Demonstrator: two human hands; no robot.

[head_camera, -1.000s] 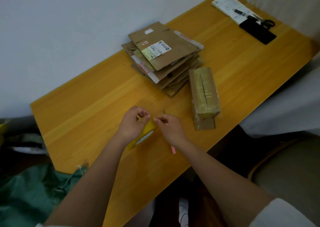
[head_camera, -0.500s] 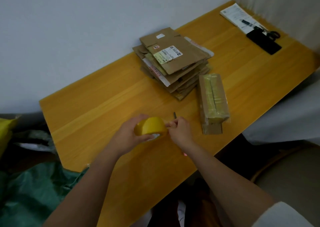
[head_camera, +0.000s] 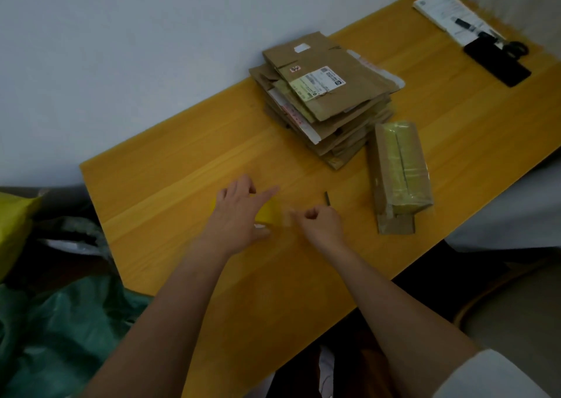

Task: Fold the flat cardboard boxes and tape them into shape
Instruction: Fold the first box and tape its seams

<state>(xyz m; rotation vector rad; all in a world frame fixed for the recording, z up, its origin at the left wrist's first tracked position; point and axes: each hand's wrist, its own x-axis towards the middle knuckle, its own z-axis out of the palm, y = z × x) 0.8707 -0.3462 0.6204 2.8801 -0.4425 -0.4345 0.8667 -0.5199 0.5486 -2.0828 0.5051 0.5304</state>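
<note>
A yellow wooden desk (head_camera: 170, 185) stands against a pale wall (head_camera: 121, 48). At its far right corner lie printed papers (head_camera: 440, 5) with a pen (head_camera: 464, 23) on them, just beside a black phone (head_camera: 498, 63) and black scissors (head_camera: 516, 48). Green plastic sheeting (head_camera: 60, 330) lies off the desk's left end, a yellow bag (head_camera: 13, 221) beyond it.

Your table (head_camera: 182, 185) is smooth, satin-finished yellow wood; the flat boxes (head_camera: 328, 100) at upper centre are matt brown cardboard with paper labels; the folded box (head_camera: 397, 169) on your right carries glossy tape; lower left lies green plastic sheeting (head_camera: 60, 337).
</note>
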